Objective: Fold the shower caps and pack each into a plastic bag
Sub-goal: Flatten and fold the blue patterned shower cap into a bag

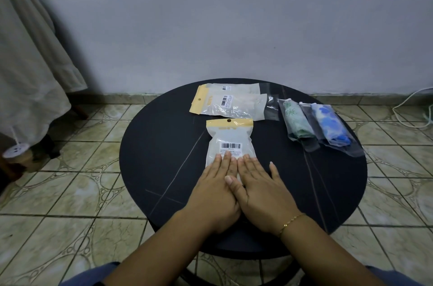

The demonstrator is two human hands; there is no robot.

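Observation:
On the round black table (164, 145) a white plastic bag (229, 138) with a yellow header and a barcode label lies in front of me. My left hand (215, 189) and my right hand (262, 189) lie flat side by side on its near end, fingers straight, pressing it down. Two more bags of the same kind (230, 104) lie overlapped at the table's far side. To the right, a folded green patterned shower cap (296, 121) and a folded blue patterned shower cap (330, 125) each sit inside a clear bag.
A grey wall stands close behind the table. Tiled floor surrounds it. A cloth-draped piece of furniture (28, 70) stands at the left, and a white cable (410, 107) trails on the floor at the far right. A gold bracelet (290, 221) circles my right wrist.

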